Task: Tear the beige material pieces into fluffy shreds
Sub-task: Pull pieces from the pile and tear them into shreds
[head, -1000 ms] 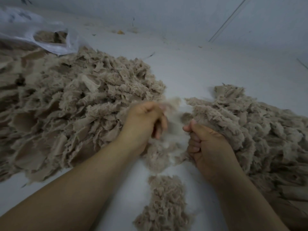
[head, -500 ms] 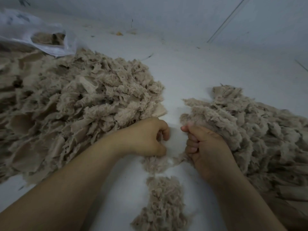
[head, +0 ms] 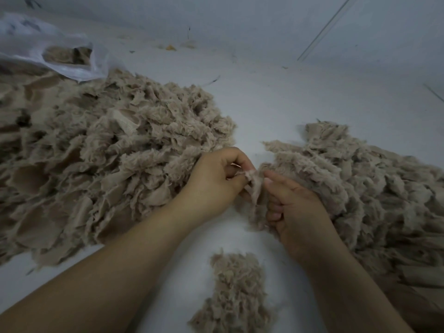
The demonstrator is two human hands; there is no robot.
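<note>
A beige material piece (head: 255, 188) hangs between my two hands at the centre of the view. My left hand (head: 216, 186) pinches its top edge with thumb and fingers. My right hand (head: 290, 207) grips the same piece from the right, fingers curled round it. A big heap of beige pieces (head: 96, 159) fills the left side. Another heap (head: 372, 188) lies on the right, behind my right hand. A small mound of fluffy shreds (head: 236, 292) sits on the white surface below my hands.
The white surface (head: 276, 97) stretches away between the heaps. A white plastic bag (head: 55, 54) holding more beige material lies at the far left. Small scraps lie near the back wall (head: 240, 18).
My left hand dropped low to the surface, then rose and came in close to my right hand; both now hold one piece between them.
</note>
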